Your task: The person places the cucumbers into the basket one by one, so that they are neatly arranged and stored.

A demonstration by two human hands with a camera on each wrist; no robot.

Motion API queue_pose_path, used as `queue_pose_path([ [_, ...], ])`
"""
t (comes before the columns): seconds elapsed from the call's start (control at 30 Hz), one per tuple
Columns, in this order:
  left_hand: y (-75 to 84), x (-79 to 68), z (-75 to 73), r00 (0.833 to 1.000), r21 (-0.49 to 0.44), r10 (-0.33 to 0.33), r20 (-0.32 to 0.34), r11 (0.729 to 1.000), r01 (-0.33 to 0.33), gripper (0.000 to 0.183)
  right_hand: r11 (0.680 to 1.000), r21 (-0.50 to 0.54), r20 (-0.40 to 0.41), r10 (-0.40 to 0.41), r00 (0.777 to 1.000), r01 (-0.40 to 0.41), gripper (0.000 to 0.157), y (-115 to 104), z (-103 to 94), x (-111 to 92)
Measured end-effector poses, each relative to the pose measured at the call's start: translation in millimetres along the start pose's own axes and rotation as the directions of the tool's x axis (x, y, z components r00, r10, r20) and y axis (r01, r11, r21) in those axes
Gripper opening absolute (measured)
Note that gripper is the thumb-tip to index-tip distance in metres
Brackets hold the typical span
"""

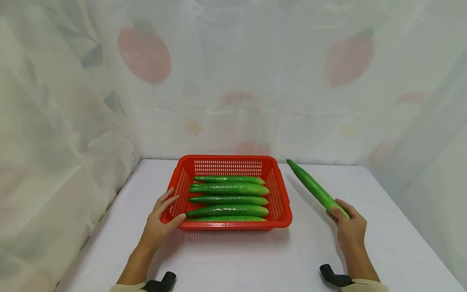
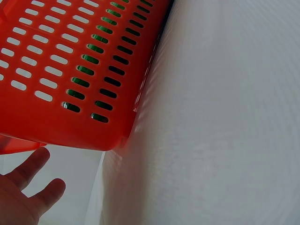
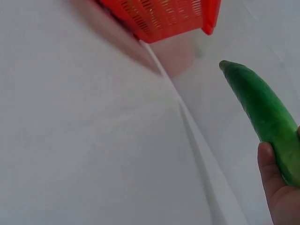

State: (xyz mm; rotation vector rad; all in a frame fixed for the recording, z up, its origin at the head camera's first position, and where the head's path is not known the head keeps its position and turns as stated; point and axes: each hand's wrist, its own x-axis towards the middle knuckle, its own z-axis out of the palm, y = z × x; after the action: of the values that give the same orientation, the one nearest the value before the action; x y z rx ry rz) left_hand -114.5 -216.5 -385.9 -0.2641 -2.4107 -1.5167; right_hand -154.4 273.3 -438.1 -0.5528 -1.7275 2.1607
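A red plastic basket [image 1: 226,225] with slotted walls stands in the middle of the table. Several green cucumbers [image 1: 229,189] lie in it side by side, crosswise. My left hand [image 1: 160,223] is at the basket's left side, fingers spread and fairly straight over the rim, thumb at the front left corner. In the left wrist view two fingertips [image 2: 54,190] show just beyond the basket wall [image 2: 70,126]. To the right of the basket, my right hand [image 1: 350,223] grips another cucumber [image 1: 315,188] by its lighter end. Its dark tip points up and left, towards the back edge.
The table [image 1: 233,263] has a white cover. Behind it hangs a pale curtain [image 1: 233,61] with fruit prints, and creased sheeting [image 1: 54,142] borders the left side. A black wrist mount [image 1: 333,276] sits on each forearm.
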Motion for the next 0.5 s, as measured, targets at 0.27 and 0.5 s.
queue_pose_path([
  [0.27, -2.7, -0.3, -0.5, 1.0, -0.013, -0.007, 0.005, 1.0, 0.007, 0.052, 0.991, 0.128, 0.063, -0.042, 0.997, 0.033, 0.037, -24.1, 11.5, -6.9],
  [0.5, -0.6, 0.1, -0.7, 1.0, -0.003, -0.006, 0.006, 1.0, 0.006, 0.051, 0.977, 0.194, 0.126, -0.116, 0.985, 0.09, 0.035, -43.4, 23.3, -13.6],
])
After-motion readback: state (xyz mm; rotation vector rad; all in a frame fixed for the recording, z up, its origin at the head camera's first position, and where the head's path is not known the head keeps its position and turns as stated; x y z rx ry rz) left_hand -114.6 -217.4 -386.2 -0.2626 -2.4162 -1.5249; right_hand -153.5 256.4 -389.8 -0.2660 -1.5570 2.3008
